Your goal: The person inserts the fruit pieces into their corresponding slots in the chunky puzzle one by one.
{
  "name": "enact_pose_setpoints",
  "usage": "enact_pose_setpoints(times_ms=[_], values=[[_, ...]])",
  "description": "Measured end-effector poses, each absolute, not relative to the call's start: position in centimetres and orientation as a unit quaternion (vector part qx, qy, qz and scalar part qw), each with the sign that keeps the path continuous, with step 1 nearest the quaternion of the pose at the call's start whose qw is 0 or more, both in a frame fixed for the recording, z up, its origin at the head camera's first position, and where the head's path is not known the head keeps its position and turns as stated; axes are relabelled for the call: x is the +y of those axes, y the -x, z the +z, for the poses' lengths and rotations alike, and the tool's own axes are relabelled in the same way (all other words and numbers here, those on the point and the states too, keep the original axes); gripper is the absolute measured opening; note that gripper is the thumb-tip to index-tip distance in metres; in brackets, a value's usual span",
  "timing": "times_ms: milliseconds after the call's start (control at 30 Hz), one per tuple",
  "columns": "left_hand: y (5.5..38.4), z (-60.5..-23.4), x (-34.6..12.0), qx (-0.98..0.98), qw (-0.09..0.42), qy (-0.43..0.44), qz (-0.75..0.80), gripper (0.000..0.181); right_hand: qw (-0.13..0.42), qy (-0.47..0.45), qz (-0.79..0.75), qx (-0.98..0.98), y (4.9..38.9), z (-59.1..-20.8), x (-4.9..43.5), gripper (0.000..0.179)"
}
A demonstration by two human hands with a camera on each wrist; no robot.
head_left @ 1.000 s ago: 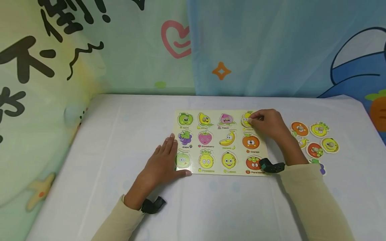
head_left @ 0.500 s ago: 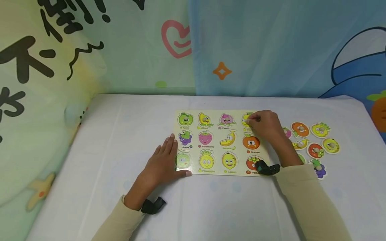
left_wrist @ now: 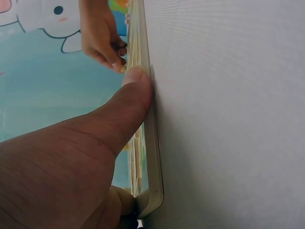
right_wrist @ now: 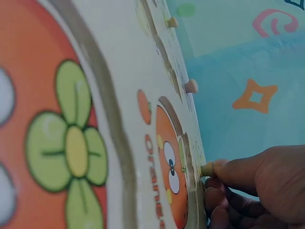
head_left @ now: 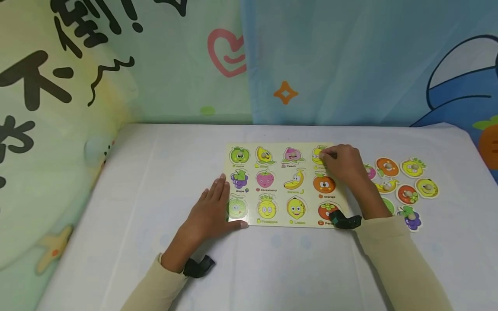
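A pale yellow fruit puzzle board (head_left: 282,207) lies flat on the white table. My left hand (head_left: 208,214) rests on its left edge with fingers extended, the thumb along the front edge; the left wrist view shows that thumb (left_wrist: 109,119) against the board's side. At the top right recess, my right hand (head_left: 344,163) pinches the small wooden knob (right_wrist: 208,169) of a yellow fruit puzzle piece (head_left: 317,156), partly covered by the fingers. Knobs also stand on the apple piece (head_left: 239,155), the peach piece (head_left: 292,155) and the yellow piece between them.
Right of the board lie several loose knobbed pieces, among them an orange (head_left: 387,166), a pineapple (head_left: 413,167), a banana (head_left: 389,185), a persimmon (head_left: 407,194) and grapes (head_left: 411,219). My right forearm partly covers some. A printed cloth (head_left: 330,65) hangs behind the table.
The yellow piece has shifted slightly and now lines up with the top right recess. My right wrist has moved a little left, uncovering more loose pieces. My left hand stays put.
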State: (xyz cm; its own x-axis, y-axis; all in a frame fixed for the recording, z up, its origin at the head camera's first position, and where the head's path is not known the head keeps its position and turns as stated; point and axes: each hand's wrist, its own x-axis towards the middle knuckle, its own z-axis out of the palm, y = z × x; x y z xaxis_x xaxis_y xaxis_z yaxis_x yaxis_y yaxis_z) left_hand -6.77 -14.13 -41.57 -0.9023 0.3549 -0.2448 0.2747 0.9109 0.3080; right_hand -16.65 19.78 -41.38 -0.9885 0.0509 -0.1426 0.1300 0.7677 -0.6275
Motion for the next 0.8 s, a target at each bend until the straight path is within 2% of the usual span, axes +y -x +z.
enact_pose_setpoints(times_ms=[300, 467, 800], values=[[6.7, -41.7, -14.1, 0.967, 0.151, -0.160, 0.127, 0.116, 0.045, -0.031, -0.337, 0.940, 15.4, -41.2, 20.6, 0.033], [6.7, -41.7, -14.2, 0.966, 0.154, -0.163, 0.129, 0.116, 0.059, -0.015, -0.313, 0.948, 14.5, -40.9, 21.5, 0.032], [6.8, -41.9, -14.2, 0.968, 0.148, -0.168, 0.110, 0.117, 0.052, -0.033, -0.285, 0.957, 12.7, -39.6, 24.3, 0.038]])
